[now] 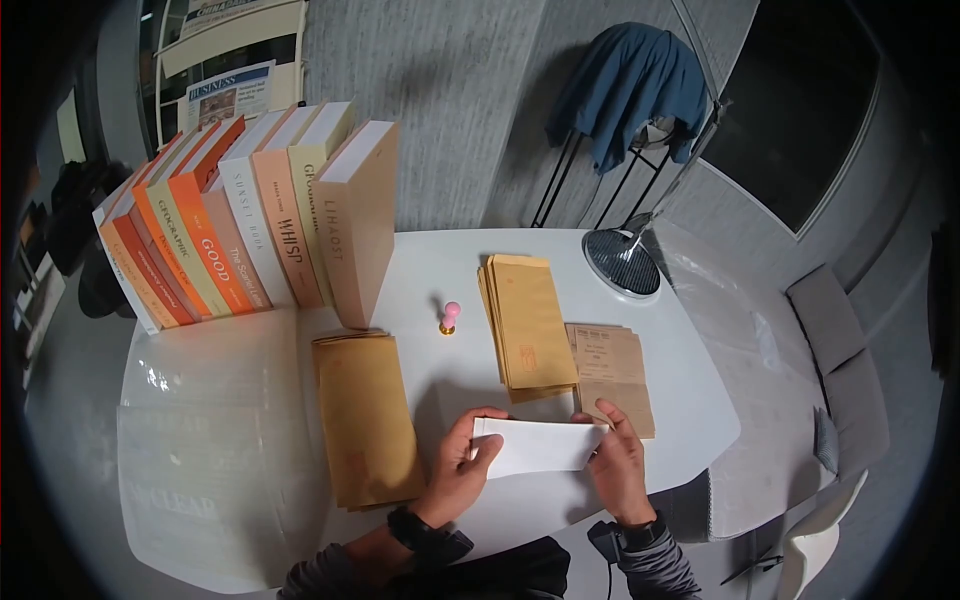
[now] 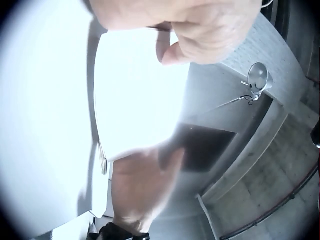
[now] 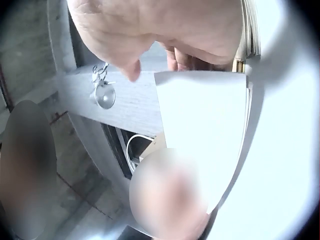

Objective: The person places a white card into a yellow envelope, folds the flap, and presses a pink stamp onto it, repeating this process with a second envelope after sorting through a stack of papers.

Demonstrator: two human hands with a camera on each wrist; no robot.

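A white paper stack [image 1: 535,447] spans the space between my two hands above the near side of the table, with several thin layers along one edge. My left hand [image 1: 467,462] grips its left end, thumb lying over the top face. At the other end, my right hand [image 1: 620,465] touches the paper with its fingers. In the right wrist view the right thumb [image 3: 131,71] stands away from the paper [image 3: 205,130]. A stack of brown envelopes [image 1: 530,325] lies just beyond the paper, and another envelope stack [image 1: 368,420] rests left of the left hand.
A printed brown paper [image 1: 610,375] lies partly beside the far envelopes. Farther back stand a pink stamp [image 1: 450,317] and a lamp [image 1: 622,262]. A row of upright books [image 1: 240,220] lines the left rear of the white table [image 1: 690,400], behind a clear plastic sheet [image 1: 215,430].
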